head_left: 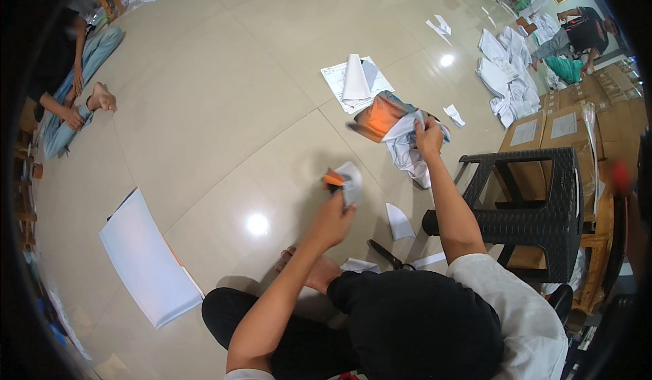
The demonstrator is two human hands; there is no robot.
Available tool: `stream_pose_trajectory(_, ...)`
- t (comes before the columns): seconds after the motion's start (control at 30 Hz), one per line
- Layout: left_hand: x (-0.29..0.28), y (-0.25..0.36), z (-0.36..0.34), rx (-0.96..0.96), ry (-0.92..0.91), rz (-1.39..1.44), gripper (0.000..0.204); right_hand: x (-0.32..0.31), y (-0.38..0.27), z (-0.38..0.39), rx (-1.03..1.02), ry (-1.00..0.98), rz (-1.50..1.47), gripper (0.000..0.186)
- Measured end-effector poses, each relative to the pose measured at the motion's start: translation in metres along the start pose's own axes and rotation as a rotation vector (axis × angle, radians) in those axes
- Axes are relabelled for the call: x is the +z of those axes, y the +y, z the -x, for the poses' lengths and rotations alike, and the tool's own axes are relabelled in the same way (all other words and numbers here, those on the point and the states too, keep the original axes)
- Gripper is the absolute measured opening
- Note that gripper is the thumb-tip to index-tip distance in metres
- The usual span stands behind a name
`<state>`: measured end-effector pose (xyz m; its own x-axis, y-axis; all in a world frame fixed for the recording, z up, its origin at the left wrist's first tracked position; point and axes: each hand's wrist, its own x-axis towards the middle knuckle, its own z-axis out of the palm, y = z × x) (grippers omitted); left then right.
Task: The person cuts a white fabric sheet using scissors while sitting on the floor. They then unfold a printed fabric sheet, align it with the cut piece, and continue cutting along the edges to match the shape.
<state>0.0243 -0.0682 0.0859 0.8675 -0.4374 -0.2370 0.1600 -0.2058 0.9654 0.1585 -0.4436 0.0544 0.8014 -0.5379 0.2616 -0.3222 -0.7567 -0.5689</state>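
Note:
My left hand (331,222) is closed on a small folded fabric piece (350,183), pale grey with orange and black at one edge, held over the floor. Farther out and to the right, my right hand (428,139) pinches a larger bundle of printed fabric (377,116). Its far part is orange and dark, and its white underside trails toward me. Just beyond the bundle lie a printed paper sheet and a rolled white piece (354,81). Black-handled scissors (387,254) rest near my foot, by a white wedge-shaped scrap (400,221).
A large white fabric panel (151,258) lies at the left on the tiled floor. On the right stand a black plastic stool (523,210) and cardboard boxes (564,132), with white fabric piles (502,74) beyond. One person (68,81) sits at the far left, another (581,33) at the far right.

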Motion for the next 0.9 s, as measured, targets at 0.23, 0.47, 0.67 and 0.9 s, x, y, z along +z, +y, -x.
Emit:
stream_pose_trajectory(0.23, 0.001, -0.005, -0.011, -0.202, 0.131, 0.262, 0.071, -0.078, -0.193, 0.059, 0.142, -0.453, -0.962, 0.028)
stream_pose_trajectory(0.47, -0.063, 0.069, -0.003, 0.324, 0.08, 0.405, 0.08, -0.135, -0.291, 0.139, -0.195, -1.268, -0.824, 0.031)
stream_pose_trajectory(0.67, -0.134, 0.135, 0.013, 0.391, 0.206, -0.092, 0.041, -0.175, -0.33, 0.094, -0.523, -1.234, -0.587, 0.037)
stream_pose_trajectory(0.9, -0.197, 0.181, 0.04, 0.511, 0.33, -0.437, 0.041, -0.189, -0.343, 0.037, -0.946, -0.546, -0.113, 0.031)
